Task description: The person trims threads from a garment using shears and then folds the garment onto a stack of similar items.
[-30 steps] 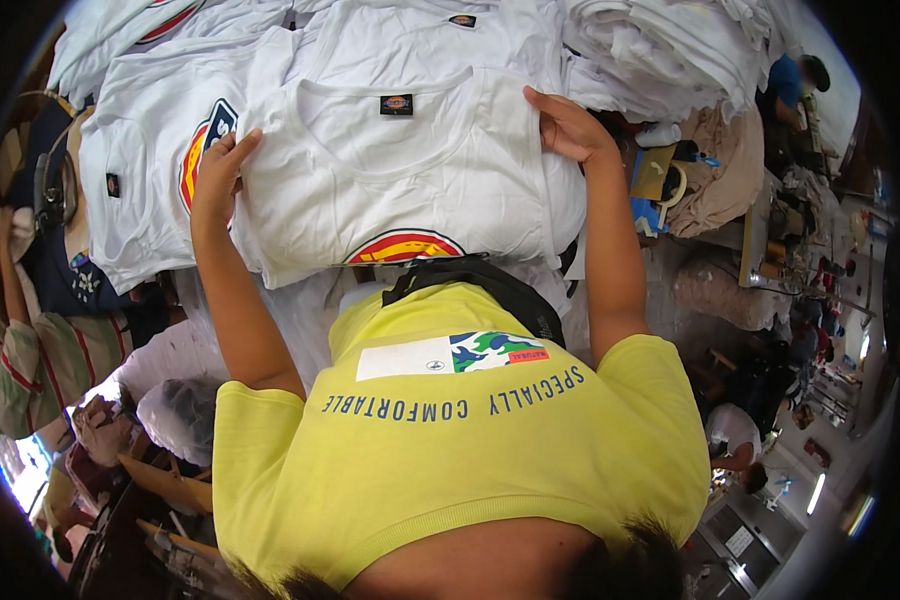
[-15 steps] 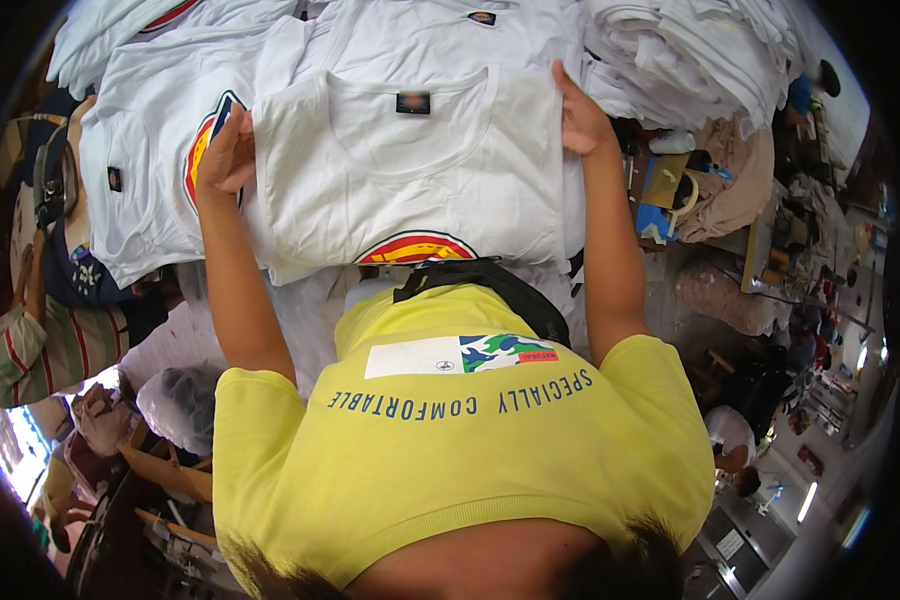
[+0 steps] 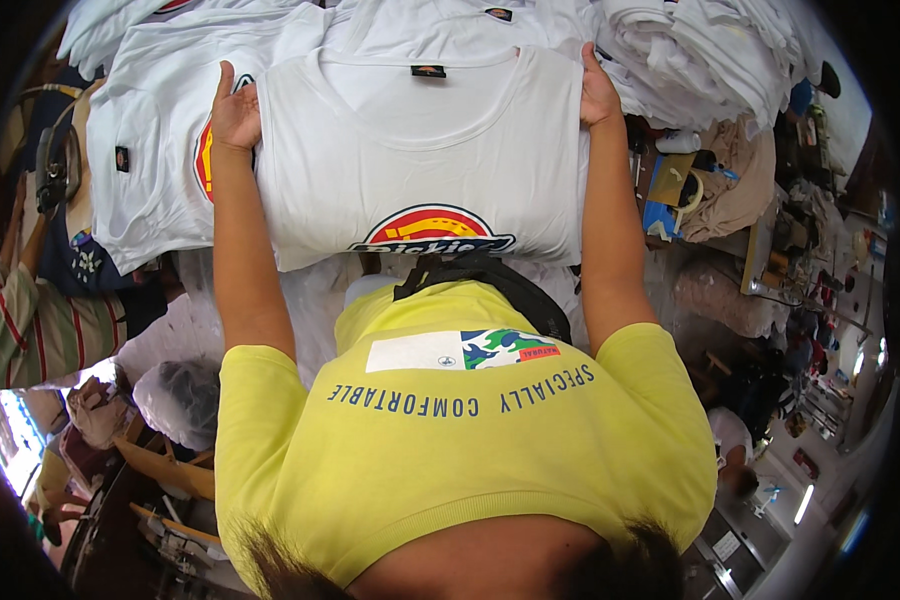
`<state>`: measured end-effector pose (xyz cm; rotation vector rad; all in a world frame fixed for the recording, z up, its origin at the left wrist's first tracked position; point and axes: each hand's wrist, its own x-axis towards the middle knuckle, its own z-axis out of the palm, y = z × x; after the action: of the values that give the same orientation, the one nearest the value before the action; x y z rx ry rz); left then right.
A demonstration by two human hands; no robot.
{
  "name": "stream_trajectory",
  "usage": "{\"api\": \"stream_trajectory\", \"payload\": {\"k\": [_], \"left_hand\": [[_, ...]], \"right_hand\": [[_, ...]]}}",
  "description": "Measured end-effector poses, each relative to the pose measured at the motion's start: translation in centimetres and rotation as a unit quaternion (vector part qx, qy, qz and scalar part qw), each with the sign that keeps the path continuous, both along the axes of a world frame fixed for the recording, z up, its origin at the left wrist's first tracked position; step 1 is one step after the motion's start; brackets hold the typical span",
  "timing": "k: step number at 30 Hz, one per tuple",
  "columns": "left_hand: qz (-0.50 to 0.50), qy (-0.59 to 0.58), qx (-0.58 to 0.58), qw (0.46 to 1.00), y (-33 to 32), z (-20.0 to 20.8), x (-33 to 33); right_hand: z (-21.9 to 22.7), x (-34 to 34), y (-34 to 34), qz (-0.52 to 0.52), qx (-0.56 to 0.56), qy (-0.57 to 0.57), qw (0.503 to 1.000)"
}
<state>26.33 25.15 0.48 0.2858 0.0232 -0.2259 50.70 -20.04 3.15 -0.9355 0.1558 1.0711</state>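
Note:
A white shirt [image 3: 425, 160] lies spread in front of me, its scooped neckline at the far side. It has a small black neck label [image 3: 428, 71] and a red, yellow and dark blue print [image 3: 435, 230] near its close edge. My left hand [image 3: 237, 115] holds the shirt's left side, thumb raised and fingers partly hidden by the cloth. At the opposite side, my right hand [image 3: 598, 92] holds the edge, also thumb up with fingers tucked behind. More white shirts [image 3: 160, 150] lie beneath and to the left, one showing a similar print.
Crumpled white garments [image 3: 705, 55] are heaped at the far right. Beside them are a tape roll [image 3: 690, 190] and brown cloth [image 3: 735, 175]. On the left are a black metal device [image 3: 58, 165] and a person in a striped shirt [image 3: 55, 330]. A plastic-wrapped bundle [image 3: 180, 400] is lower left.
Both hands have moved slightly away from me, taking the shirt along. The shirt looks smoother and wider at the neckline, and more of its print shows. My left thumb has lifted.

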Motion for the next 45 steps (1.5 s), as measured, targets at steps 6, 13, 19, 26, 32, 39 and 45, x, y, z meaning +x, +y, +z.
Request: {"api": "stream_trajectory", "payload": {"k": [6,13,19,26,32,39,45], "left_hand": [[-0.032,0.066,0.022,0.997,-3.1,2.4,-0.4],[0.134,0.168,0.134,0.967,-1.6,2.4,2.2],[0.092,0.173,0.171,0.965,-0.8,0.4,2.7],[0.202,0.171,0.647,0.716,-4.1,7.1,-8.7],[0.111,0.210,0.662,0.711,-7.5,2.8,-23.3],[0.143,0.158,0.774,0.596,-12.3,-0.8,-24.7],[0.155,0.161,0.781,0.584,-11.8,-1.0,-24.5]], "right_hand": [[0.6,-0.8,0.2,-0.036,-0.018,-0.046,0.998],[1.3,-0.8,0.8,-0.041,0.066,-0.018,0.997],[0.5,-0.4,0.5,-0.030,0.021,-0.073,0.997],[7.3,-8.7,-6.2,0.091,-0.312,-0.270,0.906],[3.5,-21.6,-16.7,0.085,-0.345,-0.244,0.902],[0.0,-25.8,-16.1,-0.047,-0.315,-0.272,0.908],[-1.3,-26.0,-17.0,-0.008,-0.347,-0.273,0.897]]}}
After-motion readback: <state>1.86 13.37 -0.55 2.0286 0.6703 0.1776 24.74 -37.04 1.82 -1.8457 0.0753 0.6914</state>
